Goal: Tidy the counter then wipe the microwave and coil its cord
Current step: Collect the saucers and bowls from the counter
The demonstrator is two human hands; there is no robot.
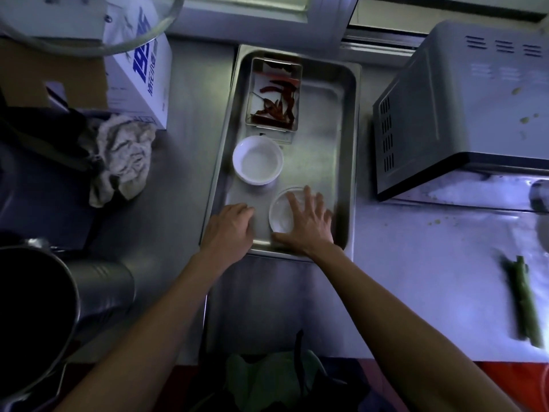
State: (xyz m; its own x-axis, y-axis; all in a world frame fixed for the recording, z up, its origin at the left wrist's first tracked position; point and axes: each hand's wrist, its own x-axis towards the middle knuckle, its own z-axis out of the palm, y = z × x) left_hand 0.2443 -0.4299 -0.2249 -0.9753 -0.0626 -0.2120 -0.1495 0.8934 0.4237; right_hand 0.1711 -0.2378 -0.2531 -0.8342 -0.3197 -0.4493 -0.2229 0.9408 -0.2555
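From the head camera I see a dim stainless counter (184, 162), brighter and bluish toward the right. My right hand (307, 223) lies flat with fingers spread straight over a small clear dish (282, 214), touching it from above rather than curling round it. My left hand (230, 227) sits just beside it to the left, fingers bent down against the floor of the metal tray (349, 138) near its front rim; I cannot tell whether it pinches anything. Just beyond both hands in the same tray is a white bowl (258, 160), and farther on a rectangular steel tin (274, 95) of dried red chillies (277, 107).

Right of my right hand, apart from the tray, stands the microwave (463, 108), its grey top spotted with a few yellowish specks (its cord is not visible). A green stalk (524, 301) lies on the counter nearer me on that side. Left of my left hand sit a crumpled cloth (121, 160), a white box with blue print (138, 75), and a large metal pot (38, 316).
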